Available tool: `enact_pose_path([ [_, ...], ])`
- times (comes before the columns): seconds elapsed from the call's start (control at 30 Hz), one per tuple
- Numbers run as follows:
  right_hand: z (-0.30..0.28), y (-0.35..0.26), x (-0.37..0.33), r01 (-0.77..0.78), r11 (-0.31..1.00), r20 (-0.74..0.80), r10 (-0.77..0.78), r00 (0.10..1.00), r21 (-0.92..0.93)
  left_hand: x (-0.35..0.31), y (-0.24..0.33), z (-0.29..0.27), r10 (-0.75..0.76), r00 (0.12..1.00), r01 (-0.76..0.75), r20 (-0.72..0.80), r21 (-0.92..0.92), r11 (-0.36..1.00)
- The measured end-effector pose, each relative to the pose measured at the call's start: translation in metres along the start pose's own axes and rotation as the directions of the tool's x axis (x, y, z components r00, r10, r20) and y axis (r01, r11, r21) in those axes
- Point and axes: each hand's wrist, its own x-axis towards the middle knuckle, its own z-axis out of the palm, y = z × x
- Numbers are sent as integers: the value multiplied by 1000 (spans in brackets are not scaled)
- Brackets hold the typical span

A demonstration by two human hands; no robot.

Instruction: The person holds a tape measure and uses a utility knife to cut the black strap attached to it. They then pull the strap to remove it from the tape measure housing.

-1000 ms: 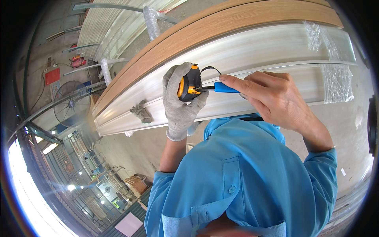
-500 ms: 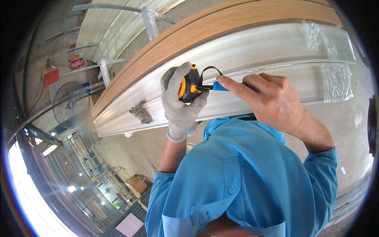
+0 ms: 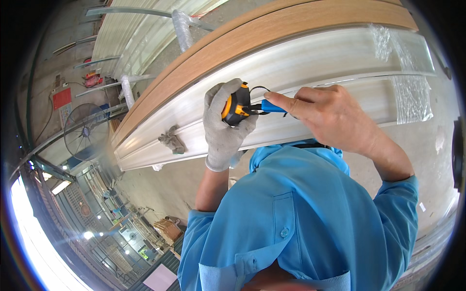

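In a grey glove, my left hand (image 3: 222, 131) is closed round a black and yellow tape measure (image 3: 236, 107), held above long pale panels. A black wrist strap (image 3: 259, 88) loops from the tape measure toward my right fingers. My bare right hand (image 3: 335, 116) grips a blue-handled tool (image 3: 273, 106), thumb or finger pressed along its top. The tool's dark narrow end meets the tape measure at the strap's side. Its exact kind I cannot make out, as my fingers cover the rear part.
Beneath my hands lie long white panels (image 3: 301, 53), with a wood-coloured profile (image 3: 272, 26) along the far side. A crumpled grey glove (image 3: 171, 139) rests on them at left. Clear plastic wrap (image 3: 411, 99) binds the right end. A standing fan (image 3: 86, 131) is at far left.
Both hands have shifted slightly, the tape measure turning a little. My right hand has come closer to it with the blue tool, and the strap loop looks smaller and flatter.
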Motion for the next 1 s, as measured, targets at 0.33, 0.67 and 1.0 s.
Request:
enact_pose_path([
  [0.33,-9,-8,-10,-88,995,-58,91,994,56,-4,-1,5,-92,996,87,-12,-210,974],
  [0.67,-12,-8,-11,-81,990,-185,101,978,117,-1,-8,-3,-68,997,56,-33,-283,958],
  [1.0,-6,-8,-11,-65,997,-134,69,989,36,-1,-9,-3,-40,999,34,-29,-201,979],
])
